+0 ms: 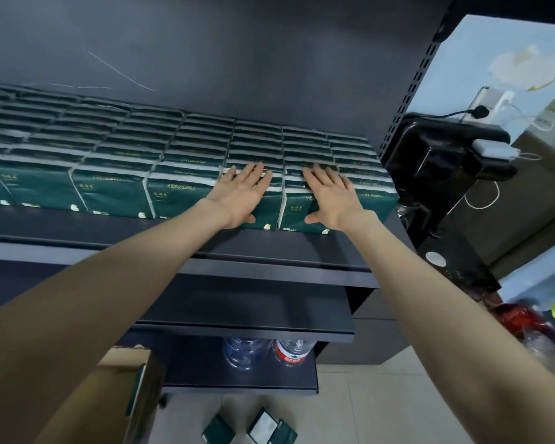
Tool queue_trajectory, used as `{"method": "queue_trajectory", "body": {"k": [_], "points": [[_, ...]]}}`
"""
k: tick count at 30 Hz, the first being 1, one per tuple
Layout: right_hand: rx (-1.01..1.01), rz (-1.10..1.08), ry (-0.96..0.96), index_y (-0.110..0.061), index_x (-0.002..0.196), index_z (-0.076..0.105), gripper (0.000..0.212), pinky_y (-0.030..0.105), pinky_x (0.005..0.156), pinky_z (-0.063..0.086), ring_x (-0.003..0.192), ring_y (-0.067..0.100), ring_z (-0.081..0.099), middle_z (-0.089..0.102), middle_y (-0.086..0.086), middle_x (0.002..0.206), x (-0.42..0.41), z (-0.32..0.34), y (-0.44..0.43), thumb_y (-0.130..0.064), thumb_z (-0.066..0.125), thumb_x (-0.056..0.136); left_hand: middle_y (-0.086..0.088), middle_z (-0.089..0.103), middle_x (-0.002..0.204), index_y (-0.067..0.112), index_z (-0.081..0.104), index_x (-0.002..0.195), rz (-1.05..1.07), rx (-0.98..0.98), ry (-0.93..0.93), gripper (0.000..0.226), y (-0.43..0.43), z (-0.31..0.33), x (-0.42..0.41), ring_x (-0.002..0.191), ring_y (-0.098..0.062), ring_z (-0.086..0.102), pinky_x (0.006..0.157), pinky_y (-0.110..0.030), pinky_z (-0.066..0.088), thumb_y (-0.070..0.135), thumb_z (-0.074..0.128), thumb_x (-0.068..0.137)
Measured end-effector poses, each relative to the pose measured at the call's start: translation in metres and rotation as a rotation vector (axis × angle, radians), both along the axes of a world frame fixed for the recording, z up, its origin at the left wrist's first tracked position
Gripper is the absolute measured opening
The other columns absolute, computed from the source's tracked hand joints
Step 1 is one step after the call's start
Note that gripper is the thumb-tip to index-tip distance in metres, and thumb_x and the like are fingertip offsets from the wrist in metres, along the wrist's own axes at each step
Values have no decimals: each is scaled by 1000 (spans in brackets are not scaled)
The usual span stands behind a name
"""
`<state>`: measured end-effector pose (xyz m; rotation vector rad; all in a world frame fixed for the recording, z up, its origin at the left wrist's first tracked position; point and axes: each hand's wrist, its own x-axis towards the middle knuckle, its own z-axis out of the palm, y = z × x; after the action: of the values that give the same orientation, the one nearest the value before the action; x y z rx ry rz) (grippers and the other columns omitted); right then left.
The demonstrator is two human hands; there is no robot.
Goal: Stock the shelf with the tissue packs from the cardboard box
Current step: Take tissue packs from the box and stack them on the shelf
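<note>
Both arms were up at the shelf (125, 229), and both hands lay flat against the front row of tissue packs (109, 190), which filled that shelf from its front lip back to its rear panel. The left hand (241, 195) rested palm-down over one front pack (263, 217), fingers straight and reaching onto the tops of the packs behind, thumb down the green face. The right hand (332, 197) did the same on the neighbouring pack (293, 216), nearer the shelf's right end, fingers straight and slightly spread, thumb pointing in toward its partner. Nothing was gripped, nothing pinched: just open palms pressing on wrapper, with a narrow strip of green between the two hands. Beneath the shelf, on the lowest tier, stood two water bottles (269, 350). Down on the floor in front of the shelf sat the cardboard box (125, 376), its flaps up, partly hidden by the left forearm. A few loose packs (263, 427) lay on the tiles just beside it.
</note>
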<state>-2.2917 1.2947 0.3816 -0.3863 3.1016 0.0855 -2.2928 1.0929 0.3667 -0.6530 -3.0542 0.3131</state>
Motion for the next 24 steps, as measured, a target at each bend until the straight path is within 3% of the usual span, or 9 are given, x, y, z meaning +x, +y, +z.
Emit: {"method": "queue_trajectory", "body": {"k": [6, 13, 15, 18, 24], "points": [[57, -15, -82, -20, 153, -5, 94, 47, 119, 0, 148, 25, -4, -4, 3, 161, -9, -2, -2, -33, 64, 89, -16, -8, 158, 8, -7, 151, -2, -11, -5, 94, 2, 2, -1, 147, -27, -4, 119, -42, 6, 31, 61, 91], [72, -38, -142, -19, 153, 1, 103, 51, 117, 5, 147, 29, 3, 2, 5, 161, -6, 16, -11, -32, 73, 81, -10, -8, 159, 11, -7, 151, 12, 23, -77, 103, -2, 21, 2, 147, -24, -4, 119, -43, 2, 37, 68, 85], [5, -41, -171, -19, 153, 7, 103, 50, 117, 15, 146, 30, 14, 11, 5, 160, -3, 32, -17, -28, 77, 77, -9, 1, 160, 12, 0, 152, 12, 80, -71, 103, -9, 37, 7, 147, -24, 3, 119, -42, 6, 37, 71, 82], [-107, -25, -173, -16, 150, 23, 94, 43, 111, 32, 138, 29, 33, 33, 7, 152, 4, 60, -32, -23, 79, 76, -9, 21, 157, 14, 13, 152, 38, 177, -86, 99, -28, 65, 16, 143, -28, 22, 115, -41, 24, 36, 75, 78], [-166, 56, -164, -11, 141, 42, 75, 34, 103, 39, 125, 29, 48, 47, 13, 141, 30, 99, -91, -21, 79, 77, -9, 49, 141, 13, 34, 146, 116, 312, -168, 88, -88, 99, 44, 129, -29, 45, 106, -37, 37, 35, 79, 74]]}}
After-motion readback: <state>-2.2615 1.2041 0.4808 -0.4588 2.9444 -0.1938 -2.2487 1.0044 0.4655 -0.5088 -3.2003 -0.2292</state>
